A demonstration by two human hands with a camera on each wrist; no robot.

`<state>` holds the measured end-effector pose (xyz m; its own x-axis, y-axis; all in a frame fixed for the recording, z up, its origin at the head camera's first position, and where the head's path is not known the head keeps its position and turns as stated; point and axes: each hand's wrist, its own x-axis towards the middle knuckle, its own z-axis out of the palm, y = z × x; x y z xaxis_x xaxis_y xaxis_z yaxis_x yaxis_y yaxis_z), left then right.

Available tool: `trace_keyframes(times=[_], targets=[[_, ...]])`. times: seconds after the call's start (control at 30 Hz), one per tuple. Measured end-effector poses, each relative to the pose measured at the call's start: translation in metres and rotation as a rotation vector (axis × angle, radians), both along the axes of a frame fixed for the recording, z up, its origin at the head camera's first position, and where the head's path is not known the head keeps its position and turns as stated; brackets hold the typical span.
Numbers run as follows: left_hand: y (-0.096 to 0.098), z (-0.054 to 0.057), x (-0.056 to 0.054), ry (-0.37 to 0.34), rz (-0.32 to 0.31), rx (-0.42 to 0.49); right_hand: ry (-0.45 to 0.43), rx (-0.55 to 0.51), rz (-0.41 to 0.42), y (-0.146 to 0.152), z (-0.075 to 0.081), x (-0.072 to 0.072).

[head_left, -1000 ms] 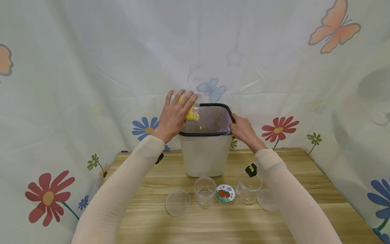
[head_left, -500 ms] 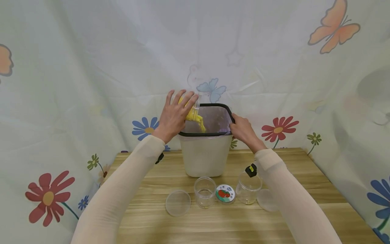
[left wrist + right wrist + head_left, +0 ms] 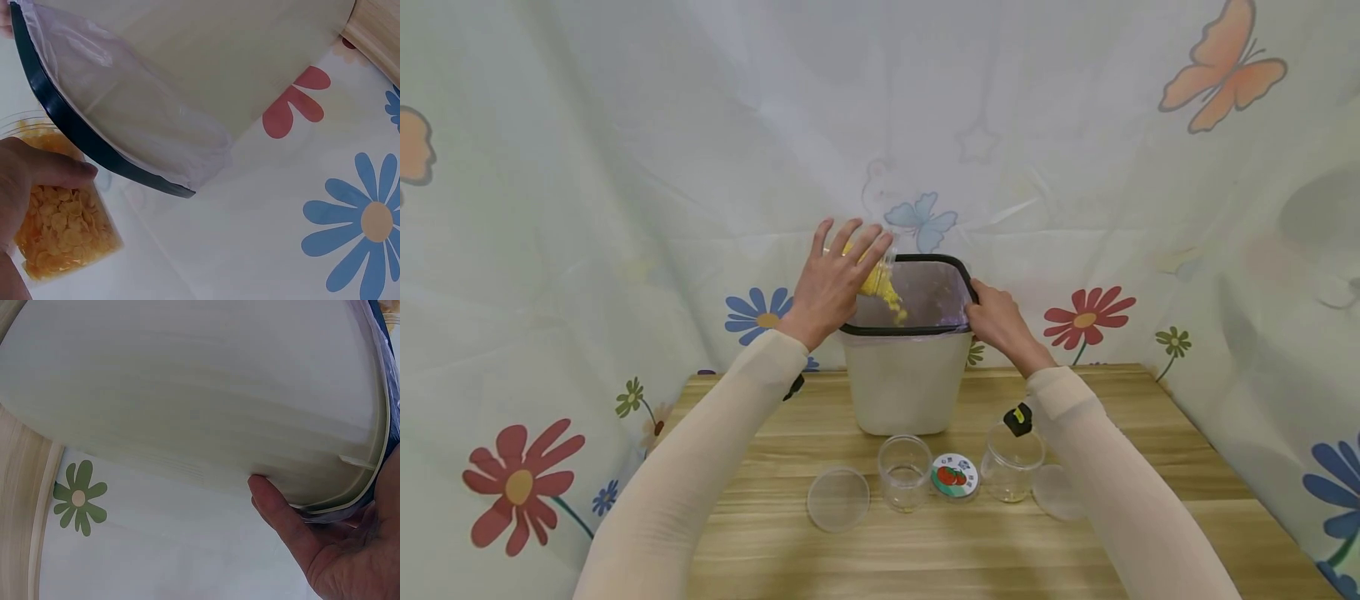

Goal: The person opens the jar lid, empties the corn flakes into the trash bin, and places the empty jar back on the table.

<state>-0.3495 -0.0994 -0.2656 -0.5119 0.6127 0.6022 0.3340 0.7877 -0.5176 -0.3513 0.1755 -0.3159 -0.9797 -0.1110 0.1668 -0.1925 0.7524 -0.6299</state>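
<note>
My left hand [image 3: 831, 287] grips a clear plastic jar [image 3: 103, 240] of yellow flakes [image 3: 65, 219], tilted over the left side of a trash can [image 3: 910, 379]. Flakes spill from its mouth into the can. The can is cream-coloured, with a black rim [image 3: 917, 331] and a thin purplish bag lining it. At the rim's right side my right hand [image 3: 998, 317] holds on, fingers over the edge. In the right wrist view the thumb [image 3: 281, 515] lies along the can's outer wall. The can's bottom inside is hidden.
On the wooden table [image 3: 820, 567], in front of the can, stand two clear jars, one left [image 3: 904, 475] and one right [image 3: 1011, 471]. A lid with a tomato picture [image 3: 955, 476] lies between them. Clear lids lie at the left [image 3: 838, 500] and right [image 3: 1058, 492]. A floral curtain hangs behind.
The stream of yellow flakes grew from a few pieces to a thick pour, then thinned slightly. My left hand shifted a little up and right with the jar. My right hand stayed put.
</note>
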Motion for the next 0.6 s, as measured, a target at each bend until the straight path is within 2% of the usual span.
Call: trace_keyframes(times=[0.6], targets=[[0.0009,-0.0015,-0.0006,0.001,0.035,-0.034,-0.025,-0.015,0.005,-0.0002,0.0002,0.0022]])
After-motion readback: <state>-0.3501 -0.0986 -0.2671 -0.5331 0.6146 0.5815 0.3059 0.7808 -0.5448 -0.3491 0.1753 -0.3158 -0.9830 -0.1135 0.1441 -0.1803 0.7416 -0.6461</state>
